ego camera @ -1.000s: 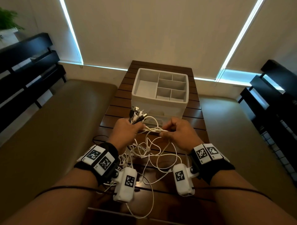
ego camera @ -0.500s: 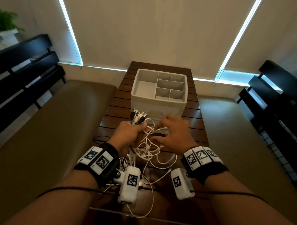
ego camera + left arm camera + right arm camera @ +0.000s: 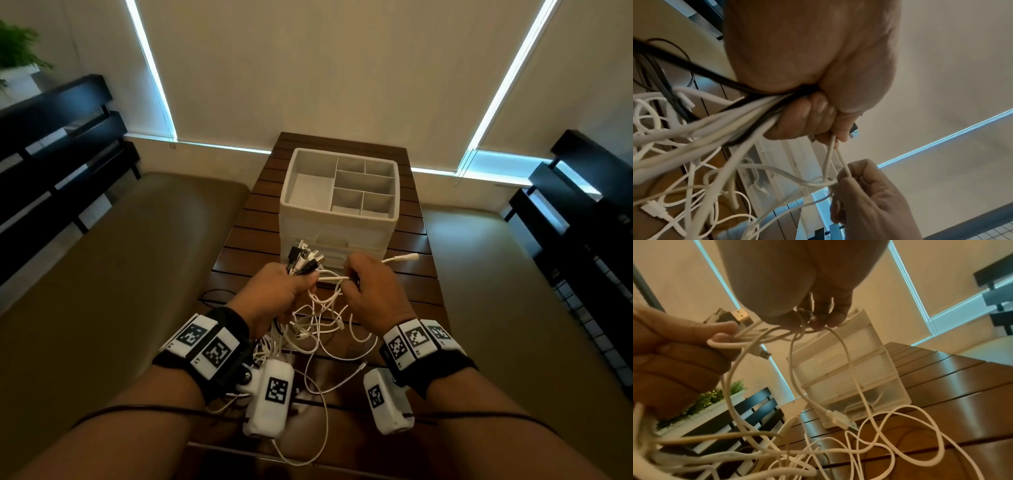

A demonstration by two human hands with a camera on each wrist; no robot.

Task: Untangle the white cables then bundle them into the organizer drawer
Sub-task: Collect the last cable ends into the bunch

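My left hand grips a bunch of white cables in a fist, their plug ends sticking up toward the organizer. My right hand pinches a single white cable just right of that fist, and its plug end pokes out past the fingers. Tangled white loops hang from both hands onto the table. The white organizer stands just beyond, with a divided open top tray and translucent drawers below, which look closed.
A dark slatted wooden table carries everything; it is narrow, with brown cushioned benches on both sides. Black slatted backrests flank the room. A thin black cord loops on the table left of my left hand.
My right hand, spread over the tangle half a second ago, has closed on one cable and drawn it right, so its plug end now sticks out. The left fist stays put.
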